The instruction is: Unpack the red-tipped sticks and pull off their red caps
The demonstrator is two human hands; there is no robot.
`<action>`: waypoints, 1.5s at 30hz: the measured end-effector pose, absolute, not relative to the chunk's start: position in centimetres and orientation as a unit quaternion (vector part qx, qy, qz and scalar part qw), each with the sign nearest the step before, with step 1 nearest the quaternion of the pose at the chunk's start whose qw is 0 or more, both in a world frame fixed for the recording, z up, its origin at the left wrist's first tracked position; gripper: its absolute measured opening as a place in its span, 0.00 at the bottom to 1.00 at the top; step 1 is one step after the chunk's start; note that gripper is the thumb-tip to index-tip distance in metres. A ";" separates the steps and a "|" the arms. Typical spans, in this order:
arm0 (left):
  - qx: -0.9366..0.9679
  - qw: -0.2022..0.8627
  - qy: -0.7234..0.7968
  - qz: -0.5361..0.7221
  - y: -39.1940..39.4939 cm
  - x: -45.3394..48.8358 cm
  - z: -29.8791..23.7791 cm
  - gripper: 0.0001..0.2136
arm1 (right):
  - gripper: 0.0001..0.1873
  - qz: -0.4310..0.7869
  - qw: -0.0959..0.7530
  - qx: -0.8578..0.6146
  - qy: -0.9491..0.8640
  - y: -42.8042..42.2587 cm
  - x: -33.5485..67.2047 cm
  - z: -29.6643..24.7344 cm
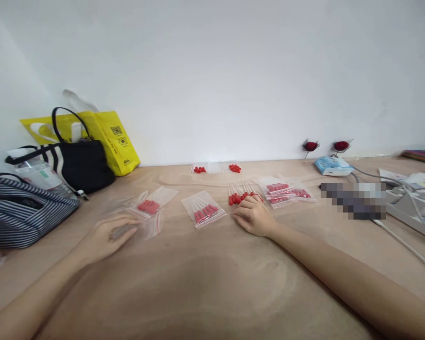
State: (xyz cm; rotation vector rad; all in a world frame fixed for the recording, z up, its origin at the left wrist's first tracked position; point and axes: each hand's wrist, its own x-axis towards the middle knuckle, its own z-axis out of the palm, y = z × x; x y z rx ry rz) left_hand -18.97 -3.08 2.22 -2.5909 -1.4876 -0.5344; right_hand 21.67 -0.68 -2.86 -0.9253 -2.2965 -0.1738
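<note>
1. Sticks with red ends (236,199) lie loose in a row right of centre on the wooden table (184,288), pale shafts pointing to the far side.
2. Right hand (255,215): fingers curled, fingertips at the near right part of the row; whether a stick is gripped cannot be told.
3. Left hand (111,234): fingers partly curled beside a clear bag (153,228) with a red strip; any grip on it cannot be told.
4. Middle packet (209,215), between the hands, holds similar sticks; left packet (151,205) likewise, just beyond the clear bag.
5. Packet pile (286,194) sits right of the loose row.
6. Yellow bag (118,146) and striped pouch (24,215) stand left; blue-and-white pack (333,166) lies far right.
</note>
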 end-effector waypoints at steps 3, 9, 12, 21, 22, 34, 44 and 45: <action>-0.881 0.059 -0.425 -0.201 -2.7 -12.8 2.6 0.08 | 0.07 -0.065 0.323 -0.354 -0.875 -0.7 21.7 -2.8; -0.928 0.089 -0.337 -0.131 -2.6 -2.7 2.1 0.11 | 0.06 -0.074 0.315 -0.365 -0.873 -0.8 21.8 -2.8; -0.932 0.142 -0.314 -0.112 -2.0 -1.5 1.1 0.09 | 0.06 -0.081 0.313 -0.362 -0.874 -0.7 21.8 -2.9; -0.904 0.070 -0.316 -0.279 -0.4 -0.8 -0.4 0.08 | 0.06 -0.100 0.316 -0.349 -0.877 -0.7 21.5 -2.9; -0.898 0.042 -0.322 -0.295 -0.4 -0.6 -0.5 0.08 | 0.07 -0.103 0.318 -0.346 -0.877 -0.7 21.4 -2.9; -0.790 -0.208 -0.433 -0.381 0.2 1.2 -2.2 0.05 | 0.08 -0.154 0.361 -0.273 -0.878 0.4 19.4 -2.9; -0.799 -0.186 -0.415 -0.393 -0.2 1.1 -1.9 0.05 | 0.10 -0.208 0.352 -0.322 -0.854 0.5 19.4 -2.9; -0.807 -0.174 -0.405 -0.394 -0.4 1.1 -1.8 0.05 | 0.10 -0.226 0.346 -0.320 -0.853 0.5 19.4 -2.9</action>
